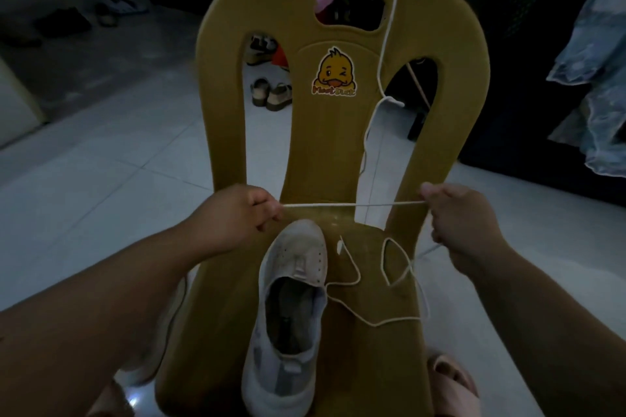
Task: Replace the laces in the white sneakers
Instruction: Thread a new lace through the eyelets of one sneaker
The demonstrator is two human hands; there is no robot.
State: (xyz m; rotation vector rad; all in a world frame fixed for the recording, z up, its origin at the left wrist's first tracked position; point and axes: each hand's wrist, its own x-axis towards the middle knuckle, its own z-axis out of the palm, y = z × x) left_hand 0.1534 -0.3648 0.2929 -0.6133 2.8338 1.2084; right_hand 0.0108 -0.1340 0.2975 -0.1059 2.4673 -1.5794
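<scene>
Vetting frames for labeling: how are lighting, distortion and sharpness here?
Head view: dim and underexposed, with the far corners near black. Head view: wide-angle bending curves the chair back and the floor tiles. Head view: the white lace, pinched taut between left hand and right hand, reads clearly; the white sneaker is slightly soft.

Bare arms, bare hands and a pink slipper.
The left hand (237,213) and the right hand (464,223) are bare, with short, round fingers. The left arm (111,308) and the right arm (548,308) are bare too, from the wrists right up to the edge of the picture. At the bottom right, a foot wears a soft pink slipper (452,379). A pinkish shape (105,399) at the bottom left is too dark to make out.
</scene>
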